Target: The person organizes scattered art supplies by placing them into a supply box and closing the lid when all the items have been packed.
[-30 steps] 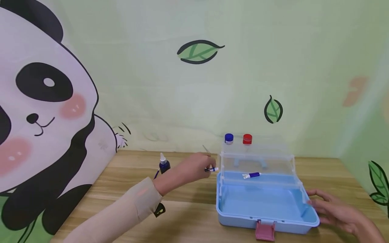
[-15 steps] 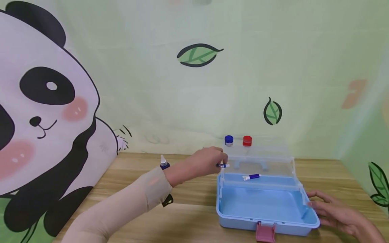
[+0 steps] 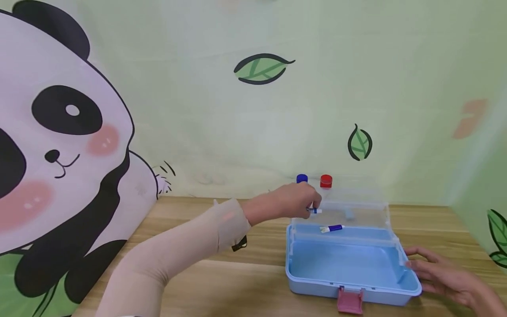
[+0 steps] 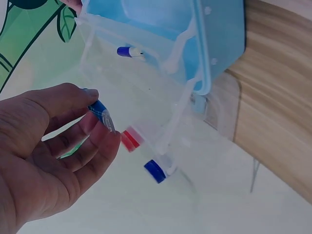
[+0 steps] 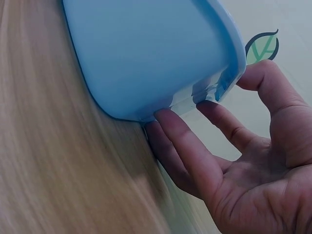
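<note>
My left hand point(image 3: 295, 200) pinches a small blue-and-white paint tube point(image 4: 101, 111) between thumb and fingertips, over the left part of the raised clear lid point(image 3: 366, 213). That lid belongs to a light blue plastic box point(image 3: 313, 286), which stands open with a pink latch point(image 3: 350, 301) in front. Another blue-and-white tube point(image 3: 332, 228) lies in the lid's lower section. A blue-capped jar point(image 3: 302, 178) and a red jar point(image 3: 326, 181) sit higher on the lid. My right hand point(image 3: 445, 275) touches the box's right end, thumb at the rim and fingertips against the outer wall.
Wood-grain table point(image 3: 214, 286) lies under the box. A black object point(image 3: 239, 243) shows just beyond my left sleeve point(image 3: 186, 240), which also hides a bottle apart from its pale tip. A pale green printed backdrop point(image 3: 190, 110) rises behind the table.
My left hand has moved right with the paint tube, from left of the box to over the lid, now partly covering the blue-capped jar. My right hand has stayed on the box's end.
</note>
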`<state>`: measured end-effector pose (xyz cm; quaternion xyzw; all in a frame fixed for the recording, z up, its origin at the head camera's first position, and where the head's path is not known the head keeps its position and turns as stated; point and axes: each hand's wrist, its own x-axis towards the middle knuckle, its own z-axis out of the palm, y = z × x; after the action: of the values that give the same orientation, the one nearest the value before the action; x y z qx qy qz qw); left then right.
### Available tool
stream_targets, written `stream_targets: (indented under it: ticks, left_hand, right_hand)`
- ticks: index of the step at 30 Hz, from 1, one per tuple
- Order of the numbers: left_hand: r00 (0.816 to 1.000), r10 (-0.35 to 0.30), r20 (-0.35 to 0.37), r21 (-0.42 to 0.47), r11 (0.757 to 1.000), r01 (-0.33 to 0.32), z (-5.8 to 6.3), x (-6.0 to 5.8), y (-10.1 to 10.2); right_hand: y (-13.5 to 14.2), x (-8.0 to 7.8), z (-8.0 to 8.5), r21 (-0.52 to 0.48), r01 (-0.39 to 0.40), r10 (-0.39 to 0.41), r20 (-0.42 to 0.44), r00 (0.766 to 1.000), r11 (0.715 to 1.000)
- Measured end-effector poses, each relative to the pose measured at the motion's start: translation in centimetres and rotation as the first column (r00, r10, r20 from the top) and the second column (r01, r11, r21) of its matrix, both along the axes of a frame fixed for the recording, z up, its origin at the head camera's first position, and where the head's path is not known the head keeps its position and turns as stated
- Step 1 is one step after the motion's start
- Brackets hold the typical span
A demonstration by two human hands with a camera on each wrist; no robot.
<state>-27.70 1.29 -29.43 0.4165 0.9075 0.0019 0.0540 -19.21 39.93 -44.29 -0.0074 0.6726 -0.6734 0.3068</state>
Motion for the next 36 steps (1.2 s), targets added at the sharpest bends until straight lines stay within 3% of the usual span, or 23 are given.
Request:
stream_targets:
  ticks: [14, 23, 27, 33, 36]
  left_hand:
    - [0.996, -0.088, 0.009, -0.081, 0.993, 0.088, 1.4, -1.1, 2.9]
    - [0.988, -0.148, 0.045, -0.131, 0.980, 0.153, 3.0, -1.9, 4.0]
    - [0.984, -0.148, 0.103, -0.159, 0.974, 0.163, 2.8, -2.0, 4.2]
    - [0.965, -0.070, 0.254, -0.228, 0.965, 0.130, 1.5, -2.0, 4.1]
    - [0.961, -0.066, 0.268, -0.246, 0.960, 0.134, 1.0, -2.1, 4.2]
  right_hand:
    - [-0.2, 0.1, 0.1, -0.014, -0.006, 0.006, 0.009, 1.000, 1.000]
    - [0.1, 0.0, 0.1, -0.083, -0.050, 0.051, 0.011, 0.999, 0.995]
    - [0.0, 0.0, 0.2, -0.097, -0.064, 0.065, 0.008, 0.998, 0.993]
    - [0.0, 0.1, 0.1, -0.066, -0.050, 0.050, 0.010, 0.999, 0.997]
    - [-0.1, 0.1, 0.1, -0.051, -0.036, 0.036, 0.011, 0.999, 0.998]
